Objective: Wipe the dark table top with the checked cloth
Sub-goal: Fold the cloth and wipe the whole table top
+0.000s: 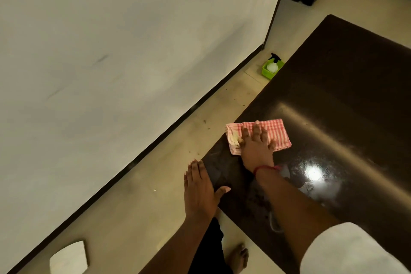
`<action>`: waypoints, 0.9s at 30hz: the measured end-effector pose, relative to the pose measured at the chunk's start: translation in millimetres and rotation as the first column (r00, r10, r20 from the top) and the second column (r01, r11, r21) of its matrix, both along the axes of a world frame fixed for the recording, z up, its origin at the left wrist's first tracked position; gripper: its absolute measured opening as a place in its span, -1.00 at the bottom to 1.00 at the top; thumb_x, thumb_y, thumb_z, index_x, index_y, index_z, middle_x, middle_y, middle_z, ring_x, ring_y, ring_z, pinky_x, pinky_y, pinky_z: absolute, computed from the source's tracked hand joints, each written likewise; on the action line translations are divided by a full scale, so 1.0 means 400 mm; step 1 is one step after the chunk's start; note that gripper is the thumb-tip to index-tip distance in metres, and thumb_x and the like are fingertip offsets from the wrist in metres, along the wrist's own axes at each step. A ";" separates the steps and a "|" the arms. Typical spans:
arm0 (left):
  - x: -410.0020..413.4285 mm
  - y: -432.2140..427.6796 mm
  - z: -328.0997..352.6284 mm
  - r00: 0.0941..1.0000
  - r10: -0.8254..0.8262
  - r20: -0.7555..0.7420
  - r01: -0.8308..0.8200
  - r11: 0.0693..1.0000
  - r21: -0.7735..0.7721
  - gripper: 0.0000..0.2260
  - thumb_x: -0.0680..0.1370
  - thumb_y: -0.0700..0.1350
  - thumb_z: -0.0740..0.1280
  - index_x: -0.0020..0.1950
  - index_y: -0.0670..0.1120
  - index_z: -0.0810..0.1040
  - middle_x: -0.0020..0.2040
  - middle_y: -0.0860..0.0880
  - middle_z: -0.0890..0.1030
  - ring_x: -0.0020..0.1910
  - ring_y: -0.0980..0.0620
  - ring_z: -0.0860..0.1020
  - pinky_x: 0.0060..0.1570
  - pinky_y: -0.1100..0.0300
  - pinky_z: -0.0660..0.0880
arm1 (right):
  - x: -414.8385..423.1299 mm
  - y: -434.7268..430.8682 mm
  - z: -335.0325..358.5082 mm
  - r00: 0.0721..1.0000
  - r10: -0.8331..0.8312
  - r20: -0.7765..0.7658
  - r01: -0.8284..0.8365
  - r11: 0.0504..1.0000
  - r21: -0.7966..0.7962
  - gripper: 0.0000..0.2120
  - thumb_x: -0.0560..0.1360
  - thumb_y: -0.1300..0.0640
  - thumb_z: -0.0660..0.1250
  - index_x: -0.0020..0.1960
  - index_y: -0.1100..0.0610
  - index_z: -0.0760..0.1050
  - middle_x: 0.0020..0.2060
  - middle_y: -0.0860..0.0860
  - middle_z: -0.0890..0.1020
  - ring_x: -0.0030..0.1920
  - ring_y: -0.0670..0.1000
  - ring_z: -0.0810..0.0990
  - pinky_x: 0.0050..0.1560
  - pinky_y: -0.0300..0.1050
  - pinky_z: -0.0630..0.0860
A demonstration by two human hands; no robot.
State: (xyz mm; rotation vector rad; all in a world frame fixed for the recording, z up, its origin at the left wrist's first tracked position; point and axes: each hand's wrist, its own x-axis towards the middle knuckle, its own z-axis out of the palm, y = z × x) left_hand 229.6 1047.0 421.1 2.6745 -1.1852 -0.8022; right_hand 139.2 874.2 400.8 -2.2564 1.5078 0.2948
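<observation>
Head view: nearest, left hand (200,193) lies flat and open on the near corner edge of the dark desk (347,87), fingers over the rim, thumb on top. Just beyond, right hand (255,147) presses palm-down, fingers spread, on the folded red-checked cloth (279,131) at the desk's left edge. Farther off, a spray bottle (273,65) stands in a green tray (266,72) on the floor (155,176).
</observation>
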 end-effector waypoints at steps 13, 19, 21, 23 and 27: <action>-0.023 -0.051 0.000 0.994 -0.099 -0.048 0.100 0.995 0.013 -0.12 0.52 0.14 0.35 0.58 -0.13 -0.15 0.61 -0.10 -0.09 0.58 -0.06 -0.11 0.55 0.03 -0.05 | -0.145 -0.060 -0.002 0.940 0.341 0.003 -0.341 0.940 -0.010 -0.53 0.63 -0.13 -0.08 0.53 -0.14 0.01 0.56 -0.04 -0.13 0.54 0.05 -0.24 0.45 0.22 -0.27; -0.018 -0.081 -0.005 0.983 -0.183 -0.005 0.183 0.983 0.024 -0.02 0.45 0.07 0.46 0.58 -0.12 -0.18 0.61 -0.11 -0.07 0.58 -0.09 -0.09 0.54 0.00 -0.06 | -0.088 0.044 0.000 1.000 -0.022 0.016 0.022 1.000 -0.014 -0.50 0.63 -0.08 -0.07 0.55 -0.06 -0.02 0.56 0.06 -0.12 0.54 0.18 -0.16 0.43 0.33 -0.17; -0.023 -0.088 0.000 0.980 -0.197 -0.015 0.198 0.980 0.013 -0.02 0.45 0.04 0.47 0.58 -0.12 -0.17 0.61 -0.11 -0.06 0.58 -0.09 -0.10 0.55 -0.01 -0.06 | -0.109 0.095 0.003 0.981 0.186 0.059 -0.186 0.983 -0.005 -0.50 0.62 -0.13 -0.11 0.54 -0.11 -0.02 0.56 0.02 -0.12 0.55 0.15 -0.18 0.43 0.25 -0.27; -0.026 -0.092 0.004 0.979 -0.202 0.002 0.202 0.979 0.018 -0.03 0.45 0.03 0.47 0.58 -0.12 -0.16 0.61 -0.11 -0.06 0.58 -0.08 -0.10 0.55 0.01 -0.06 | -0.164 0.068 0.002 0.917 0.394 0.058 -0.394 0.919 -0.015 -0.51 0.61 -0.17 -0.10 0.53 -0.17 0.02 0.56 -0.03 -0.11 0.55 0.11 -0.17 0.45 0.22 -0.27; -0.032 -0.099 0.012 0.969 -0.245 0.035 0.243 0.969 0.041 -0.02 0.47 0.01 0.46 0.57 -0.14 -0.23 0.61 -0.12 -0.12 0.58 -0.10 -0.12 0.55 -0.01 -0.07 | -0.253 -0.047 -0.007 0.990 0.135 0.048 -0.135 0.991 -0.001 -0.54 0.63 -0.13 0.00 0.51 -0.15 0.10 0.57 -0.05 -0.09 0.55 0.08 -0.15 0.45 0.27 -0.15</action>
